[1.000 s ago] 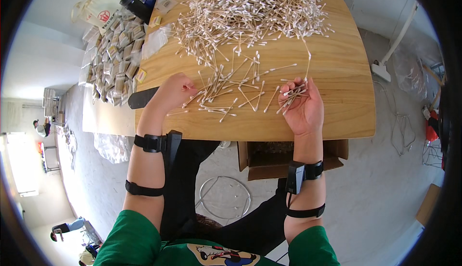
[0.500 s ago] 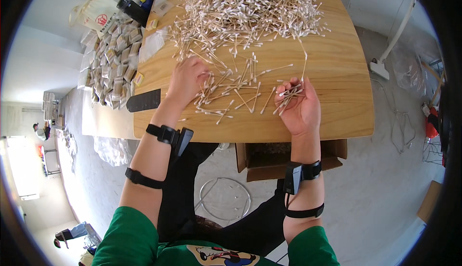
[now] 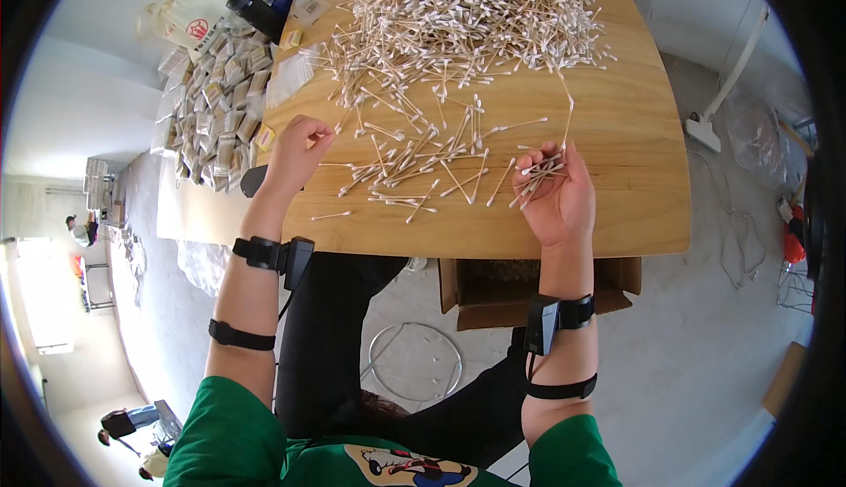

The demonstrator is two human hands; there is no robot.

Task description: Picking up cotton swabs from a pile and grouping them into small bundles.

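Observation:
My right hand [image 3: 562, 196], palm up with fingers curled, cradles a small bunch of cotton swabs [image 3: 539, 172] over the front right of the table. Farther left, my left hand [image 3: 295, 154] is closed in a pinch beside the loose swabs; a small pale bit shows at its fingers, too small to make out. Scattered cotton swabs [image 3: 414, 159] lie between the two hands. Behind them rises a large heap of cotton swabs [image 3: 471, 11]. A dark flat strip [image 3: 254, 180] is partly hidden by my left hand.
Filled clear packets [image 3: 216, 108] are piled left of the wooden table [image 3: 634, 161], near a black bottle [image 3: 254, 13] and a cloth bag [image 3: 189, 18]. Empty clear bags [image 3: 291, 77] lie at the table's left. Below the front edge stands an open cardboard box [image 3: 493, 312].
My left hand has drawn back leftward from the scattered swabs, and now covers more of the dark strip. My right hand keeps its bunch in nearly the same place. The view has shifted slightly.

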